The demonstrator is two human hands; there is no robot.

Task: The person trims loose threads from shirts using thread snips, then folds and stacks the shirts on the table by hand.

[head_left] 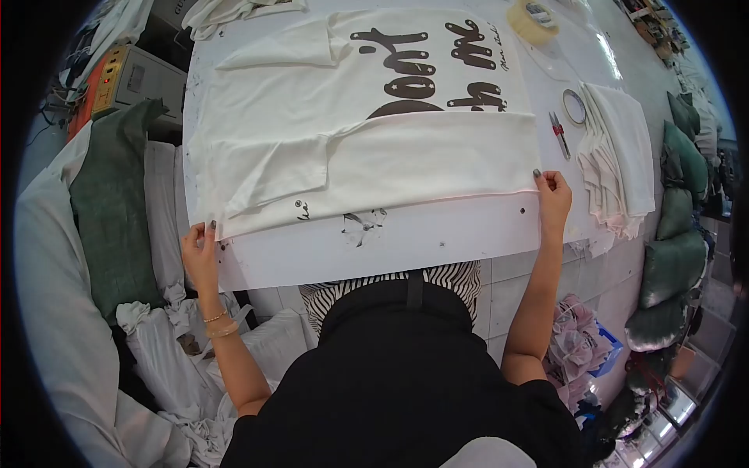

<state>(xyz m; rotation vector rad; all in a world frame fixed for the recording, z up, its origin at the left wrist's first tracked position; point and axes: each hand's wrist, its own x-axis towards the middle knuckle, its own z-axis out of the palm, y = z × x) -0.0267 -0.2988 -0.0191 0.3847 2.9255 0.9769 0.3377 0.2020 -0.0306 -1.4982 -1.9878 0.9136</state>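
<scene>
The white fabric shirt with brown lettering (437, 156) lay on the white table (468, 234), a bare strip before its near edge. The left hand (200, 253) and right hand (552, 201) each pinched one near corner. Rightward lay two tape rolls (574, 107), one pair of red-and-metal snips (559, 136), one white cloth stack (620, 148).

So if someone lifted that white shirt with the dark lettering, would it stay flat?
Probably not: the white shirt looks floppy, already folded over itself with soft creases. Lifted, it would likely sag between the left hand and right hand, at opposite ends of its near edge. Its loose, layered sleeve might shift too.
</scene>
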